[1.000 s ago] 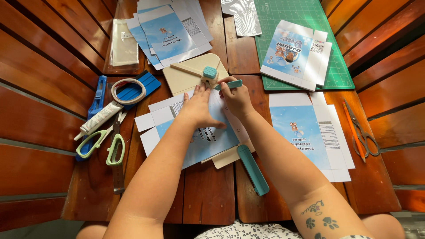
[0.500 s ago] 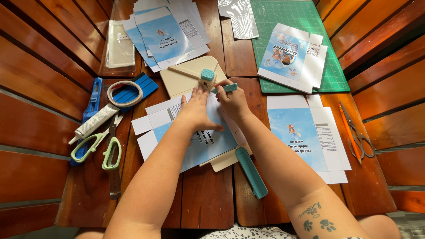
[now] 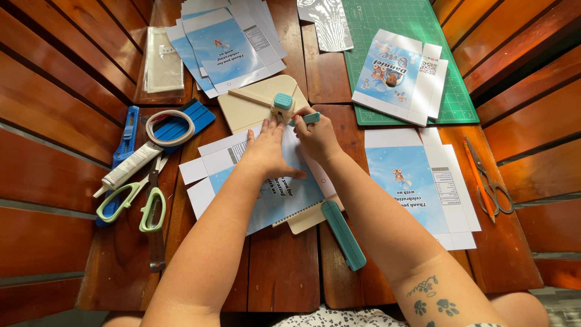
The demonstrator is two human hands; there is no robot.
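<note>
Now I press left hand [image 3: 266, 154] flat on sheet [image 3: 272, 194], right hand [image 3: 315, 136] pinching tool [image 3: 305, 119]; keep sheet from shifting on board [image 3: 248, 109].

Bright, even daylight, soft shadows, sharp focus, perhaps slight wide-angle edge bowing.

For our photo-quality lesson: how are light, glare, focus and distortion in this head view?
Head view: even daylight; soft glare on the clear plastic sleeve and silvery sheet; left hand and right hand sharp; wooden slats bow outward at the edges, showing wide-angle distortion.
</note>
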